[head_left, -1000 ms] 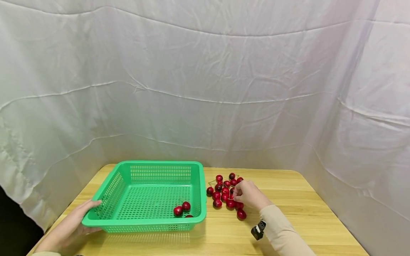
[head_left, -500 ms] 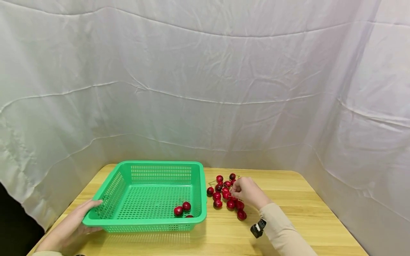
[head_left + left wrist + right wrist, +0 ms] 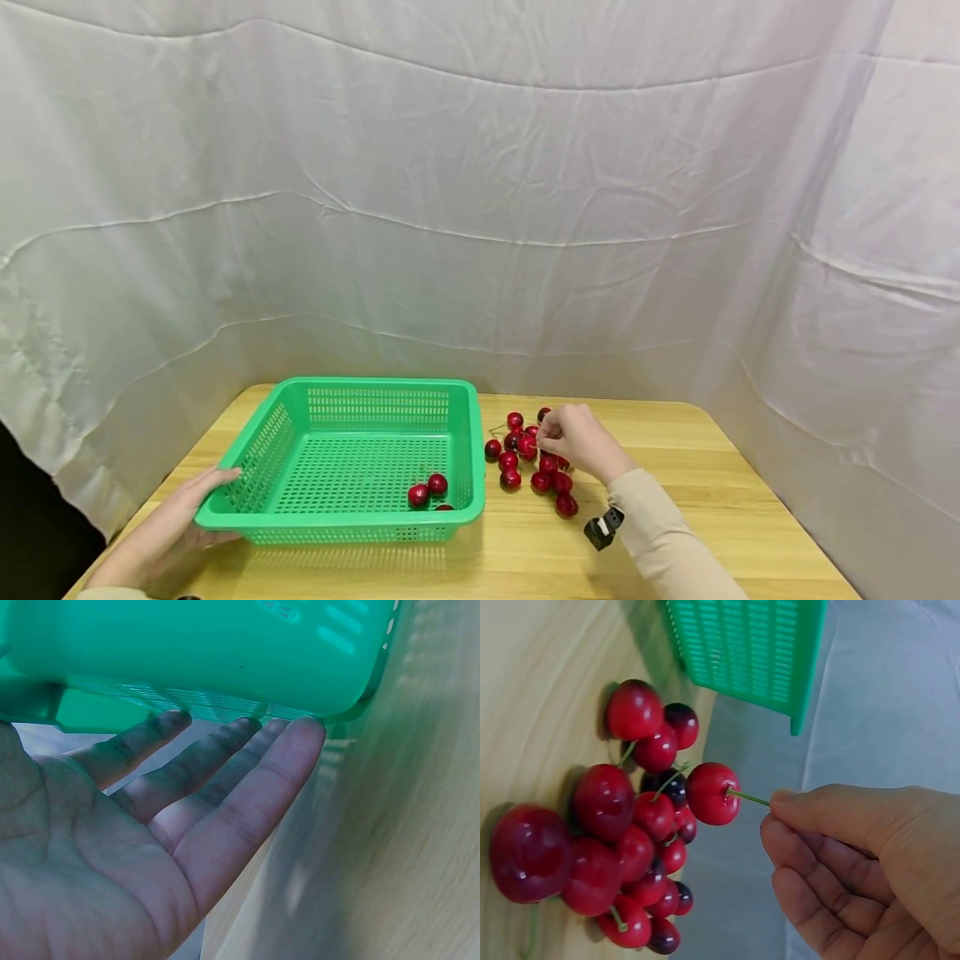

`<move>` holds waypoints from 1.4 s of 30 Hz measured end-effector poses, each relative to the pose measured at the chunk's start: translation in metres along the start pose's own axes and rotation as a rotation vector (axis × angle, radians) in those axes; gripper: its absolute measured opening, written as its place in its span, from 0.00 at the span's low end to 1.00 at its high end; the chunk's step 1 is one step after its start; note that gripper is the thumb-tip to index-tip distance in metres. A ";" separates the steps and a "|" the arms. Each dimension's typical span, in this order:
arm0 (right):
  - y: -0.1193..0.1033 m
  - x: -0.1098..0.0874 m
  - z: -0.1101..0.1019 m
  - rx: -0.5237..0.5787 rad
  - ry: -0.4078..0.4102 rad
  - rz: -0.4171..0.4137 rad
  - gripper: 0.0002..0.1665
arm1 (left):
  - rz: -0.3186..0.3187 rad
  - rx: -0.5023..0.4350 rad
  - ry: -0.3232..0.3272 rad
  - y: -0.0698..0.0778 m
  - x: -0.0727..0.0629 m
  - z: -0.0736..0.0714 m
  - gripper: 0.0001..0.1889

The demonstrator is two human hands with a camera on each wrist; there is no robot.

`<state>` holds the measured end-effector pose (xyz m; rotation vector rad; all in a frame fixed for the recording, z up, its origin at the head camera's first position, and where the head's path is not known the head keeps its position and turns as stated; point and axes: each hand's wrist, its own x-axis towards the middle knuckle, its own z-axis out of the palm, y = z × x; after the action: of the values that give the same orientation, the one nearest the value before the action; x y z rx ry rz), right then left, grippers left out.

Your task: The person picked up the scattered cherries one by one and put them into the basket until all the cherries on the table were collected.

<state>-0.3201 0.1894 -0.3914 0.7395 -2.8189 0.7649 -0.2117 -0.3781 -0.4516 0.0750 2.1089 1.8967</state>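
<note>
Between thumb and index finger, my right hand (image 3: 870, 862) pinches the green stem of a red cherry (image 3: 713, 793), which hangs off the table beside the pile. In the head view that right hand (image 3: 585, 442) is over the right part of the loose cherries (image 3: 510, 480). My left hand (image 3: 168, 518) grips the near left corner of a green plastic basket (image 3: 337, 522), thumb over the rim. Seen from the left wrist, its fingers (image 3: 247, 802) reach along the outside of the basket wall. A few cherries (image 3: 418, 496) lie in the basket's near right corner.
The wooden table (image 3: 712, 500) carries both basket and pile. Its far edge meets a pale cloth (image 3: 525, 208) that hangs behind and along the sides. The basket's right wall stands close to the leftmost cherry (image 3: 492, 450). A black device (image 3: 602, 529) is strapped at the right wrist.
My right hand has risen slightly from the pile, lifting a cherry by its stem. Some cherries beneath have shifted. The left hand and basket stay practically in place.
</note>
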 end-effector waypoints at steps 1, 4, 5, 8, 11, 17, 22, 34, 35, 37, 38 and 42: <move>-0.001 0.001 -0.001 0.003 0.004 -0.005 0.10 | 0.002 -0.004 -0.003 0.000 0.000 0.000 0.26; -0.006 0.003 -0.004 0.004 0.013 -0.026 0.10 | 0.002 -0.007 0.000 -0.001 0.000 0.000 0.25; -0.008 0.003 -0.005 0.003 0.019 -0.033 0.10 | 0.002 -0.004 0.004 -0.001 0.000 0.000 0.26; -0.014 0.005 -0.007 -0.001 0.030 -0.049 0.09 | -0.001 0.013 0.020 0.000 0.000 0.001 0.29; -0.022 0.007 -0.009 -0.001 0.039 -0.059 0.08 | -0.004 0.029 0.031 0.001 0.000 0.002 0.32; -0.037 0.010 -0.012 0.008 0.046 -0.072 0.07 | -0.001 0.024 0.033 0.001 -0.001 0.002 0.29; -0.048 0.013 -0.012 0.033 0.050 -0.098 0.06 | -0.004 0.026 0.034 0.001 0.000 0.002 0.30; -0.070 0.021 -0.005 0.100 0.042 -0.141 0.05 | -0.024 0.039 0.051 0.003 0.000 0.004 0.36; -0.072 0.021 -0.005 0.103 0.042 -0.143 0.05 | -0.025 0.038 0.051 0.003 0.000 0.004 0.35; -0.076 0.022 -0.005 0.106 0.043 -0.152 0.04 | -0.027 0.037 0.053 0.004 0.000 0.005 0.35; -0.078 0.022 -0.005 0.106 0.045 -0.156 0.04 | -0.027 0.038 0.052 0.004 0.000 0.005 0.36; -0.086 0.023 -0.006 0.108 0.054 -0.173 0.04 | -0.027 0.040 0.055 0.005 -0.001 0.006 0.37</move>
<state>-0.2983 0.1178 -0.3420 0.9496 -2.6404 0.8983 -0.2102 -0.3720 -0.4466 0.0020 2.1725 1.8623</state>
